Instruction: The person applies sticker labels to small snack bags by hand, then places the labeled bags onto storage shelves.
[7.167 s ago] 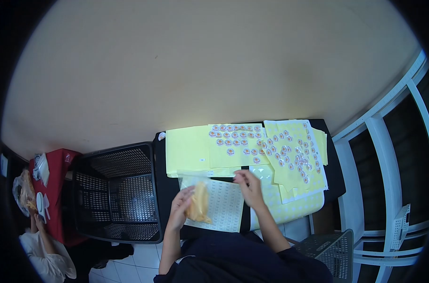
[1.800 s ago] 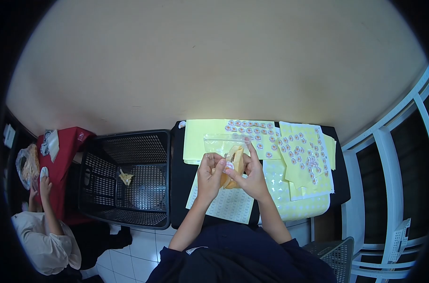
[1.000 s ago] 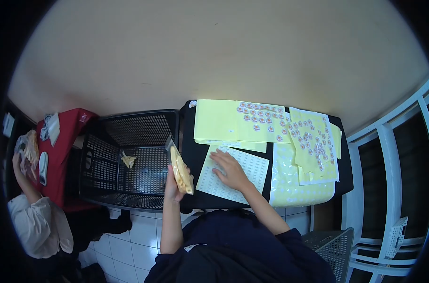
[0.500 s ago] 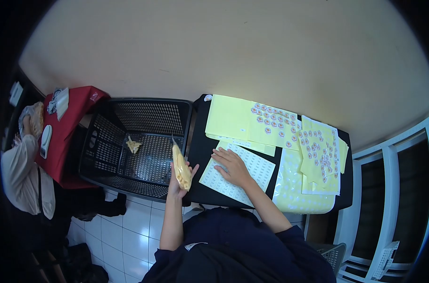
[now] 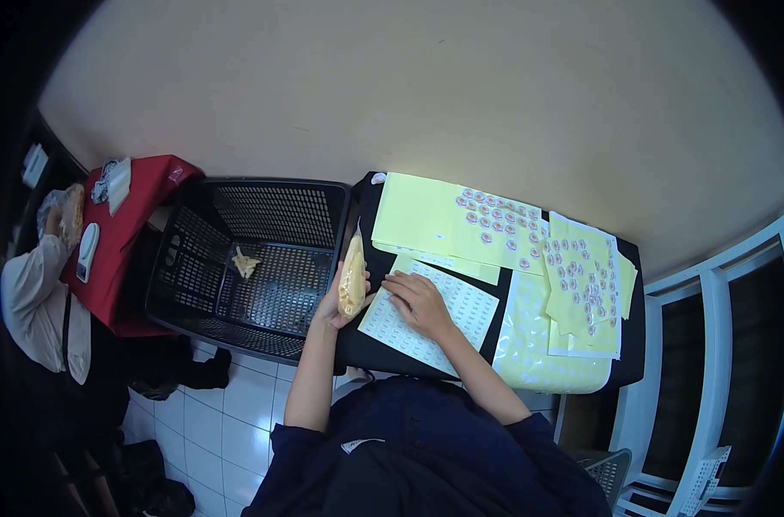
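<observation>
My left hand [image 5: 333,303] is closed around a clear plastic packet of pale yellow snack [image 5: 353,280], held upright beside the basket's right edge with its pointed end away from me. My right hand [image 5: 420,306] rests on a white sheet of small printed labels [image 5: 444,336], near its left edge. Its fingers are slightly bent, with the thumb apart from them. Whether a label is under the fingertips is hidden. Beyond that sheet lie yellow backing sheets [image 5: 413,211] carrying round red-and-white stickers [image 5: 500,215].
On my left stands a black plastic basket [image 5: 254,340] with one similar packet [image 5: 245,263] inside. More sticker sheets [image 5: 581,340] cover the black table's right side. Farther left, a co-worker's sleeve [image 5: 39,271] reaches over a red-covered table [image 5: 138,228] holding a white device [image 5: 88,250].
My left hand has brought the packet up and to the right, closer to the label sheet. My right hand has drawn its fingers in, shifting slightly on the sheet.
</observation>
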`<action>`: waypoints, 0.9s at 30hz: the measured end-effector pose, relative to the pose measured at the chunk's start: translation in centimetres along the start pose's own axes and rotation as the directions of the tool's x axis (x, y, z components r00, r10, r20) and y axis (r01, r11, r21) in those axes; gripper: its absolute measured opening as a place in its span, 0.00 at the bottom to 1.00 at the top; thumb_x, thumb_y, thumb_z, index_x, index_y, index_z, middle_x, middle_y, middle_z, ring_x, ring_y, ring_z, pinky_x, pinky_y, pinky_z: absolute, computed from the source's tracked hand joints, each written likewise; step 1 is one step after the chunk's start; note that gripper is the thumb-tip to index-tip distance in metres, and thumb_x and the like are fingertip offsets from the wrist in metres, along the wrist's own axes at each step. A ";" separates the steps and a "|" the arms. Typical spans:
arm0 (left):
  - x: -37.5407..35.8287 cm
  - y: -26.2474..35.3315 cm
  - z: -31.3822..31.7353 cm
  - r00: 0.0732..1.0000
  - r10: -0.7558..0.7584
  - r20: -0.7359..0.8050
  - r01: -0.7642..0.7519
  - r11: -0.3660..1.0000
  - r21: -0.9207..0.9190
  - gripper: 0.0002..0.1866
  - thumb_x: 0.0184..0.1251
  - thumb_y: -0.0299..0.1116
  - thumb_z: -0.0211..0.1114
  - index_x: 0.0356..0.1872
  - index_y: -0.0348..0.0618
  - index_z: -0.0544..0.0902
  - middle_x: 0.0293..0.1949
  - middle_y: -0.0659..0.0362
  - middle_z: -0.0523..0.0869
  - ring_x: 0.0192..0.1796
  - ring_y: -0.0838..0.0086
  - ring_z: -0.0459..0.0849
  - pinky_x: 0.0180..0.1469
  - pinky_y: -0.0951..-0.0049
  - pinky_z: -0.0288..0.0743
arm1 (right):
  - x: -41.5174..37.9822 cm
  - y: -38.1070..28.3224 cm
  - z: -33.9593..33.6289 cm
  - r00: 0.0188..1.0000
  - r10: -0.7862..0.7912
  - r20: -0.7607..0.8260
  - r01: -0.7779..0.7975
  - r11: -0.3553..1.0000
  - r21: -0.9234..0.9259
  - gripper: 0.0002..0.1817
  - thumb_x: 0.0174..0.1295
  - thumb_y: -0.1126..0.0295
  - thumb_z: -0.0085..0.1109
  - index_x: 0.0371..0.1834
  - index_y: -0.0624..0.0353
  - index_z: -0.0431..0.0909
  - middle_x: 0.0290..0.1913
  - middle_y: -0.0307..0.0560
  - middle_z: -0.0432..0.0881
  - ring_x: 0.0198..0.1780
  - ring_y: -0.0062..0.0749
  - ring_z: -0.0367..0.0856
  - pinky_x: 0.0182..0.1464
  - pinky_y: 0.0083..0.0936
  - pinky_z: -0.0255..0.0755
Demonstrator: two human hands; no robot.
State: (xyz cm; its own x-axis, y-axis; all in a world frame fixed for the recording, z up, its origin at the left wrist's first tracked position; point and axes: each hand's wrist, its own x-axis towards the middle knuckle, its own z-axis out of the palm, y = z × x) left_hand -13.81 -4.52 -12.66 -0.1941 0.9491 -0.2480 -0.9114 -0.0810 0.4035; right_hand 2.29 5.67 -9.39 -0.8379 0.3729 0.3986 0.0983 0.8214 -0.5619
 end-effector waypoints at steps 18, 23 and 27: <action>-0.8 0.7 3.5 0.928 0.339 -0.151 -0.171 0.751 0.638 0.16 0.65 0.40 0.50 0.44 0.36 0.69 0.34 0.58 0.78 0.38 0.75 0.79 0.42 0.76 0.74 | 1.0 0.5 -0.5 0.955 0.293 -0.051 -0.216 0.802 0.557 0.03 0.50 0.77 0.53 0.29 0.60 0.72 0.35 0.47 0.78 0.42 0.36 0.77 0.46 0.27 0.68; -1.8 1.2 9.0 0.786 0.616 -0.054 -0.305 0.462 0.833 0.13 0.54 0.26 0.62 0.37 0.36 0.67 0.31 0.58 0.77 0.33 0.81 0.76 0.34 0.83 0.71 | 1.6 1.0 -3.3 0.881 0.447 -0.157 -0.173 0.613 0.771 0.04 0.56 0.79 0.48 0.34 0.63 0.68 0.35 0.43 0.76 0.41 0.22 0.74 0.46 0.18 0.65; -1.0 0.1 10.3 0.785 0.619 0.018 -0.393 0.475 0.787 0.12 0.52 0.24 0.63 0.34 0.37 0.68 0.32 0.58 0.77 0.33 0.81 0.77 0.35 0.84 0.70 | 2.6 -0.9 -6.5 0.864 0.428 -0.266 -0.093 0.655 0.750 0.02 0.57 0.78 0.47 0.33 0.62 0.68 0.31 0.37 0.72 0.35 0.17 0.69 0.41 0.16 0.64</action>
State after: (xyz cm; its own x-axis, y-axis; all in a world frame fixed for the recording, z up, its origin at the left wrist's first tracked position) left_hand -9.95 -2.36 -3.36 -0.7099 0.7007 0.0712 -0.0711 -0.1718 0.9826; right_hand 3.50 8.67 -3.15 -0.5388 0.7884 0.2967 -0.2602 0.1792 -0.9488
